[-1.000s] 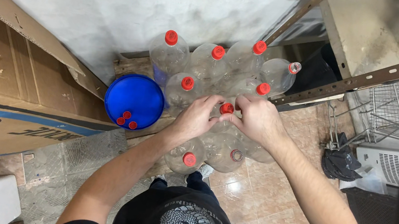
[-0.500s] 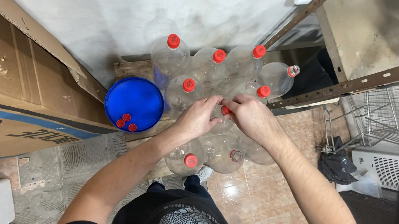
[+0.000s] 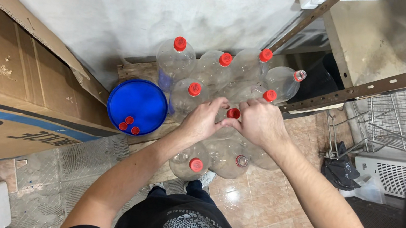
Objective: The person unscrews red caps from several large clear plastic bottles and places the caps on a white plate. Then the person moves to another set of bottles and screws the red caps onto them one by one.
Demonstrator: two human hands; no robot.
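Frame centre: left hand [image 3: 203,121] steadies clear bottle [image 3: 221,132]; right hand [image 3: 260,122] fingers pinch red cap [image 3: 233,113]. Bottle judged empty, light, thin-walled; best gripped at neck.

Your left hand [image 3: 202,120] and right hand [image 3: 260,122] meet over a red cap [image 3: 233,113] on a clear plastic bottle [image 3: 221,132]. Other red-capped bottles [image 3: 176,61] stand around it. A blue lid [image 3: 137,106] holding loose red caps [image 3: 129,124] lies at the left, beside a cardboard box [image 3: 3,82].
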